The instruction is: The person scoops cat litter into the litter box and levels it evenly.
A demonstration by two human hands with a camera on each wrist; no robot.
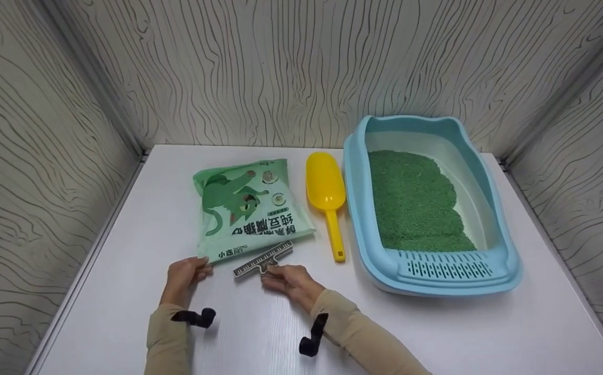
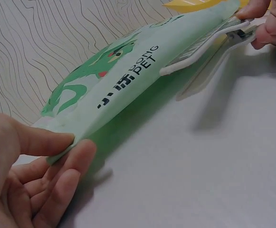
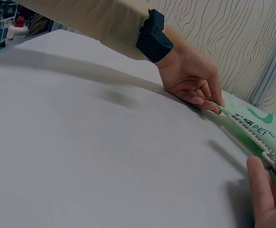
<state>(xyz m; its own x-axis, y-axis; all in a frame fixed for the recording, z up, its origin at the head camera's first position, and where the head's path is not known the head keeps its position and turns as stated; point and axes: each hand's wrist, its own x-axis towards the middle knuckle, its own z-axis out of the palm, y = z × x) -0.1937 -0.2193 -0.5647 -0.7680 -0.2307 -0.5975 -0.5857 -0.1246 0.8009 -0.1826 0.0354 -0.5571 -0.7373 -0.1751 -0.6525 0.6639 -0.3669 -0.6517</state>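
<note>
A green cat litter bag (image 1: 249, 208) with a cat picture lies flat on the white table. My left hand (image 1: 184, 276) pinches its near left corner between thumb and fingers, and the left wrist view shows this edge lifted a little. With thumb and fingers my right hand (image 1: 293, 284) squeezes the handles of a wide clip (image 1: 262, 259) patterned like piano keys. In the left wrist view the clip's two long plates (image 2: 199, 54) stand spread apart, right at the bag's near edge. The clip slants along that edge, right of my left hand.
Right of the bag lies a yellow scoop (image 1: 325, 182), its handle pointing toward me. Beyond it stands a blue litter box (image 1: 359, 208) holding green litter (image 1: 416, 203), with a slotted front ledge. Patterned panels (image 1: 259, 73) close off the back and sides of the table.
</note>
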